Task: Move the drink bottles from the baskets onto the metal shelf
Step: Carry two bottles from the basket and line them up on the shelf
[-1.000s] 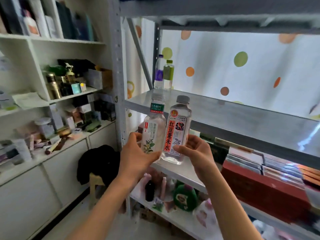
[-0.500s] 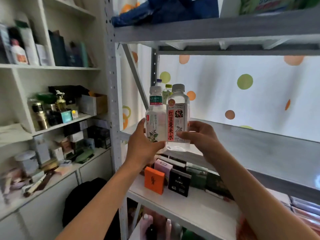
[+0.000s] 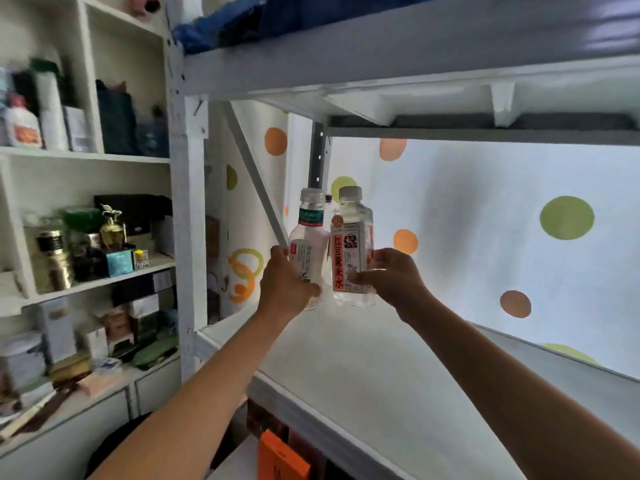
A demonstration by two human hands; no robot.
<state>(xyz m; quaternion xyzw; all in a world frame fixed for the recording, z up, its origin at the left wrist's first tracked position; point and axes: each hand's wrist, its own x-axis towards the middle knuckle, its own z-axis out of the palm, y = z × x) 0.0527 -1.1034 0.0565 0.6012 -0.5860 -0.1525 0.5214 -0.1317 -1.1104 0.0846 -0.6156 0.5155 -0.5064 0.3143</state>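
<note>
Two bare arms reach up and forward over a grey metal shelf (image 3: 363, 368), each hand gripping one clear plastic drink bottle. The left hand (image 3: 284, 289) wraps around the lower body of a bottle with a green neck band (image 3: 309, 244); its fingers curl round the far side and are mostly hidden, and the bottle's base is covered by the hand. The right hand (image 3: 388, 278) clasps a bottle with a red label of Chinese characters (image 3: 351, 247), thumb on the label's front, fingers out of sight behind it. Both bottles stand upright, side by side and nearly touching, toward the shelf's back left corner; whether their bases rest on the surface or hover just above cannot be told. Behind them the cap of another bottle (image 3: 328, 199) peeks out, the rest concealed. A dotted curtain (image 3: 519, 237) backs the shelf. To the left, white shelves hold blurred cosmetics (image 3: 86, 244). An orange box (image 3: 280, 459) sits below, cut off by the frame edge.
</note>
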